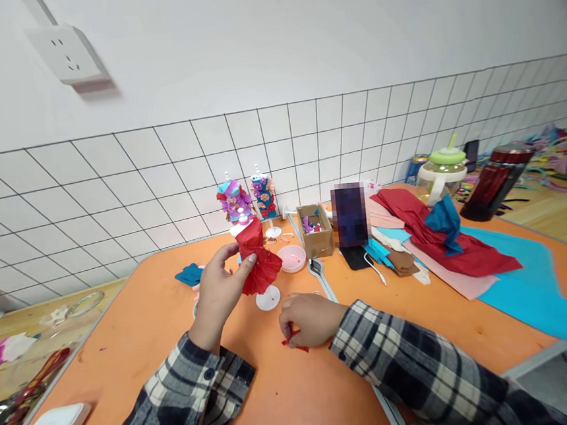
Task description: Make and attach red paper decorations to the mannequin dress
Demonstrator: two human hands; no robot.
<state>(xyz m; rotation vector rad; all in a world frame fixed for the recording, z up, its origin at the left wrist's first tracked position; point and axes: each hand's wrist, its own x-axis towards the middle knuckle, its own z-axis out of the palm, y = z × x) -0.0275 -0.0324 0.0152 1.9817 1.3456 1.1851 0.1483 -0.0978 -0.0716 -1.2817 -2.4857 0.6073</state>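
My left hand (223,282) is closed round a small white dress form wearing a red crepe-paper dress (259,264), thumb across its waist. The form is tilted a little, and its round white base (268,298) shows below the skirt. Lower and to the right, my right hand (313,319) is pinched on a scrap of red crepe paper (297,342) just over the orange table. Behind the red dress stand two more dress forms, one in a purple ruffled dress (235,202), the other in a blue dress with flowers (264,197).
A pink dish (292,259), a small cardboard box (316,233) of scraps and grey-handled scissors (321,276) lie beyond my hands. Sheets of red crepe paper (429,236) and blue paper (528,284) cover the right side, before a jug (442,175) and a dark red thermos (496,180).
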